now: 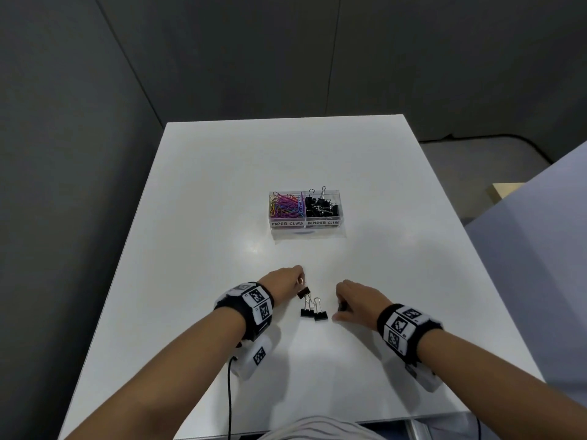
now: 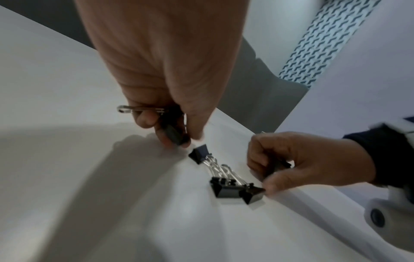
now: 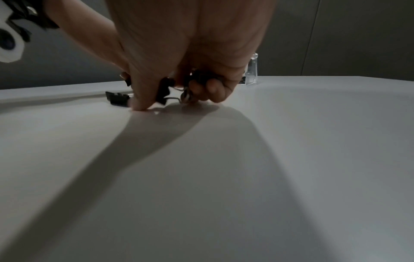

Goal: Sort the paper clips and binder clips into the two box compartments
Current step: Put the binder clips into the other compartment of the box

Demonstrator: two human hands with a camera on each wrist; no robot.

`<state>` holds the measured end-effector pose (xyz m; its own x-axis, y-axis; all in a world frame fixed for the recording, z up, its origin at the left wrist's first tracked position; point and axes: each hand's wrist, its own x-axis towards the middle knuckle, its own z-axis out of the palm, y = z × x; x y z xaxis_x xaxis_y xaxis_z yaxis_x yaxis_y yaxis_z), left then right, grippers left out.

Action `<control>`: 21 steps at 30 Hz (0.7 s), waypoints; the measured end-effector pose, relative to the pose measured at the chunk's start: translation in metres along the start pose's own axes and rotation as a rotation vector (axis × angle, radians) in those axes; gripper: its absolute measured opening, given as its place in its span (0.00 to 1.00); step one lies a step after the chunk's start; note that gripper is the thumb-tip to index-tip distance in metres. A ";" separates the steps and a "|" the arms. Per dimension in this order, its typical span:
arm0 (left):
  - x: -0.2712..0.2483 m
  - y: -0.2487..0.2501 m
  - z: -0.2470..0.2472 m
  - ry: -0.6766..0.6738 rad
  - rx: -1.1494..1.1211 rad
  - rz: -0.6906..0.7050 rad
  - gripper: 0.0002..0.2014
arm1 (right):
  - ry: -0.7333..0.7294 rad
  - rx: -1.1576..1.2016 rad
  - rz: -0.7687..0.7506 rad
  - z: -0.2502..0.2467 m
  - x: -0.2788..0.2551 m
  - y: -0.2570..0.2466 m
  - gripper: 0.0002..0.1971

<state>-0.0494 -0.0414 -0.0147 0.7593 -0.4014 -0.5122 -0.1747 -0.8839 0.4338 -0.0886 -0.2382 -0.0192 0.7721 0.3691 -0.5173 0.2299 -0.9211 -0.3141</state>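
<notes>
white table [image 1: 397, 217] — dark grey walls [image 1: 222, 58]

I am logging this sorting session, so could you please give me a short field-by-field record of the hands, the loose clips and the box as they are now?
left hand: pinches a black binder clip
right hand: holds binder clips in curled fingers
loose binder clips: three on the table, between the hands
box: clear, two labelled compartments
left compartment: coloured paper clips
right compartment: black binder clips
loose paper clips: none visible
</notes>
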 end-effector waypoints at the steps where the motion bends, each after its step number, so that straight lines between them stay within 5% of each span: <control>1: -0.002 -0.002 -0.001 0.012 0.017 -0.004 0.12 | 0.003 0.006 0.003 -0.001 0.000 0.000 0.12; 5: -0.013 -0.005 -0.004 0.032 0.118 0.025 0.13 | 0.049 0.022 0.017 0.000 0.002 -0.005 0.04; 12: -0.007 -0.002 0.004 -0.043 0.258 0.125 0.22 | 0.008 -0.055 0.105 0.007 0.012 -0.036 0.17; 21: 0.001 -0.001 0.002 -0.042 0.297 0.091 0.19 | -0.063 0.207 0.275 0.001 0.025 -0.031 0.12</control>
<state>-0.0495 -0.0414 -0.0174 0.7062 -0.4867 -0.5142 -0.4214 -0.8726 0.2471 -0.0769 -0.2000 -0.0234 0.7488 0.1237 -0.6511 -0.1117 -0.9448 -0.3079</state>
